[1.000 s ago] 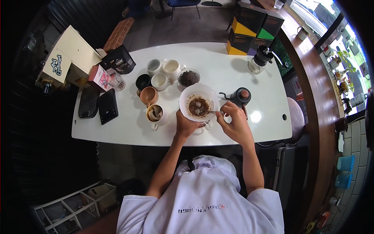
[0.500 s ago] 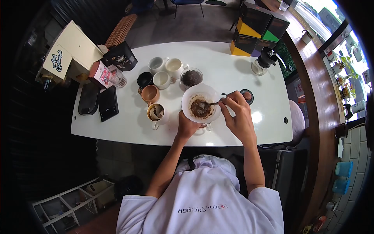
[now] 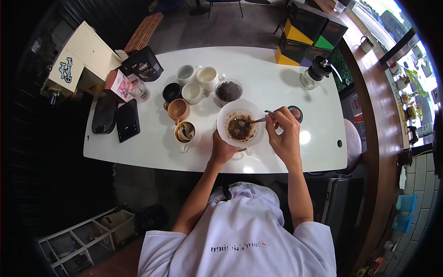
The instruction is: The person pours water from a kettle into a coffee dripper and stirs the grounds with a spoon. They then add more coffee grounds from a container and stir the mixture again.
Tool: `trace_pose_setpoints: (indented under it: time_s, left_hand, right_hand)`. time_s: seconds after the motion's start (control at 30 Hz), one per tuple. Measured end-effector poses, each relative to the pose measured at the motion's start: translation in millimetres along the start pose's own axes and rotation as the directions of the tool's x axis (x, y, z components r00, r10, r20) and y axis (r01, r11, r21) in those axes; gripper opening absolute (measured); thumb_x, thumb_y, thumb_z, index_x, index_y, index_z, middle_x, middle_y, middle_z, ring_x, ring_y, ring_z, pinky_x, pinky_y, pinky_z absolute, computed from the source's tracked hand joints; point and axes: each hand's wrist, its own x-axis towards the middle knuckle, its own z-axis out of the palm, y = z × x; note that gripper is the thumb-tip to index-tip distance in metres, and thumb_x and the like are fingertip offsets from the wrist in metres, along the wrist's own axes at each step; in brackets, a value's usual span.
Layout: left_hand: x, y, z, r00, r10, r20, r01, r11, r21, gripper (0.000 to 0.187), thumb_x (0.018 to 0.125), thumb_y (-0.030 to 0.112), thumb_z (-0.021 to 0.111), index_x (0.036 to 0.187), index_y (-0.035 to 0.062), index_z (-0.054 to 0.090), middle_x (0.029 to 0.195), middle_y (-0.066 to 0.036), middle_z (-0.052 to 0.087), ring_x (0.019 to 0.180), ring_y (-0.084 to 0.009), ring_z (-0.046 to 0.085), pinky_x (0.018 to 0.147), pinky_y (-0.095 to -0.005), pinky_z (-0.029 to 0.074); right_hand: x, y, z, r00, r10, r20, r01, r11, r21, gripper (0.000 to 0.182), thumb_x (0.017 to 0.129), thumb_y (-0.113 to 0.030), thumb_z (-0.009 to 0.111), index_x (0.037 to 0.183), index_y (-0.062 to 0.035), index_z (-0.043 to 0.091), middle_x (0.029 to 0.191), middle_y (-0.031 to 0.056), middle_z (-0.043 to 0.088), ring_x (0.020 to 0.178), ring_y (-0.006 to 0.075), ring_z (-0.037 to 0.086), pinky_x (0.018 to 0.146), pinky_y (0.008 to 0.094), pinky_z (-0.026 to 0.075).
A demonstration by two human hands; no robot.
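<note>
My left hand is closed around the lower left side of a white bowl, tilted so its inside faces me. Wet brown stuff like coffee grounds lies at the bottom and smears its wall. Between the fingertips of my right hand is a thin spoon, its tip in the brown stuff. Part of a clear cup shows below the bowl, mostly hidden. Just behind the bowl stands a glass of dark grainy contents. A round dark object lies beyond my right hand.
Several mugs, among them an orange-brown mug and a mug with folded paper, stand left of the bowl on the white table. A black tablet-like device lies farther left. A hand grinder and stacked boxes are at the back right.
The right hand and spoon have shifted slightly within the bowl, with the handle now lower in slope. The left hand still holds the bowl in nearly the same place.
</note>
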Motion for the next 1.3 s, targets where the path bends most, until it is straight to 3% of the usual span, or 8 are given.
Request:
trace_pose_setpoints:
  time_s: [0.23, 0.3, 0.43, 0.5, 0.7, 0.9, 1.13, 1.3]
  left_hand:
    - [-1.2, -0.3, -2.0, 0.999, 0.031, 0.019, -0.032, 0.999, 0.015, 0.064, 0.058, 0.004, 0.092, 0.115, -0.0023, 0.063, 0.105, -0.013, 0.073, 0.097, -0.0220, 0.072, 0.087, -0.0356, 0.056]
    - [-0.3, -0.4, -1.5, 0.999, 0.029, 0.019, -0.030, 0.999, 0.023, 0.065, 0.058, 0.004, 0.092, 0.116, -0.0022, 0.063, 0.106, -0.013, 0.073, 0.097, -0.0221, 0.071, 0.087, -0.0357, 0.056]
    - [-0.3, -1.1, -2.1, 0.999, 0.028, 0.018, -0.028, 1.000, 0.009, 0.066, 0.058, 0.004, 0.093, 0.116, -0.0020, 0.063, 0.107, -0.012, 0.073, 0.099, -0.0221, 0.071, 0.088, -0.0358, 0.056]
    - [-0.3, -2.6, -2.9, 0.999, 0.028, 0.030, -0.028, 1.000, 0.000, 0.066, 0.058, 0.004, 0.093, 0.116, -0.0020, 0.063, 0.107, -0.012, 0.073, 0.099, -0.0221, 0.071, 0.088, -0.0358, 0.056]
    - [0.3, 3.1, -2.2, 0.999, 0.027, 0.018, -0.027, 1.000, 0.015, 0.066, 0.056, 0.005, 0.094, 0.115, -0.0021, 0.064, 0.106, -0.012, 0.073, 0.098, -0.0222, 0.071, 0.088, -0.0359, 0.056]
    - [-0.6, -0.8, -3.4, 0.999, 0.020, 0.043, -0.021, 1.000, 0.018, 0.065, 0.056, 0.005, 0.094, 0.114, -0.0023, 0.064, 0.106, -0.012, 0.073, 0.097, -0.0228, 0.072, 0.087, -0.0359, 0.056]
    - [0.3, -1.3, -2.3, 0.999, 0.037, 0.036, -0.038, 0.999, 0.031, 0.061, 0.059, 0.004, 0.092, 0.113, -0.0033, 0.064, 0.106, -0.014, 0.073, 0.097, -0.0236, 0.072, 0.087, -0.0362, 0.057]
    - [0.2, -2.5, -1.9, 0.999, 0.042, 0.025, -0.043, 0.998, 0.046, 0.058, 0.060, 0.003, 0.090, 0.112, -0.0035, 0.065, 0.105, -0.014, 0.073, 0.096, -0.0240, 0.072, 0.085, -0.0359, 0.057]
  right_hand:
    - [-0.2, 1.0, 3.1, 0.997, 0.036, 0.071, -0.038, 0.999, 0.035, 0.008, 0.087, 0.002, 0.066, 0.082, 0.0072, 0.064, 0.073, 0.0094, 0.056, 0.060, 0.0157, 0.052, 0.060, 0.0289, 0.044]
    - [0.9, -1.3, 4.4, 0.998, 0.061, -0.036, -0.059, 0.998, 0.032, 0.010, 0.087, 0.002, 0.066, 0.080, 0.0078, 0.063, 0.072, 0.0096, 0.056, 0.058, 0.0151, 0.052, 0.058, 0.0283, 0.044]
    - [0.5, 1.8, 5.3, 0.999, 0.050, -0.011, -0.050, 0.998, -0.039, 0.012, 0.087, 0.002, 0.066, 0.078, 0.0079, 0.062, 0.071, 0.0096, 0.056, 0.057, 0.0147, 0.052, 0.056, 0.0276, 0.044]
    - [1.4, 0.6, 6.0, 0.999, 0.027, 0.019, -0.028, 0.999, 0.016, 0.015, 0.084, -0.004, 0.070, 0.074, 0.0044, 0.062, 0.071, 0.0106, 0.058, 0.053, 0.0194, 0.056, 0.051, 0.0306, 0.045]
    - [-0.4, 4.2, 11.5, 0.997, -0.022, -0.077, 0.016, 0.997, -0.073, 0.016, 0.084, -0.004, 0.070, 0.073, 0.0045, 0.062, 0.069, 0.0106, 0.058, 0.050, 0.0199, 0.055, 0.049, 0.0320, 0.044]
    - [-0.6, 3.4, 10.2, 0.996, 0.071, -0.060, -0.073, 0.997, -0.033, 0.016, 0.084, -0.004, 0.070, 0.072, 0.0039, 0.063, 0.068, 0.0113, 0.057, 0.052, 0.0205, 0.056, 0.051, 0.0329, 0.045]
    - [-2.5, 0.9, 10.2, 0.999, 0.048, -0.008, -0.048, 0.996, -0.080, 0.016, 0.084, -0.005, 0.069, 0.072, 0.0037, 0.062, 0.069, 0.0117, 0.058, 0.054, 0.0224, 0.057, 0.053, 0.0343, 0.046]
    - [-2.0, 0.3, 12.1, 0.997, -0.018, -0.074, 0.009, 0.992, -0.128, 0.017, 0.083, -0.005, 0.069, 0.072, 0.0037, 0.061, 0.068, 0.0117, 0.057, 0.054, 0.0232, 0.058, 0.053, 0.0348, 0.046]
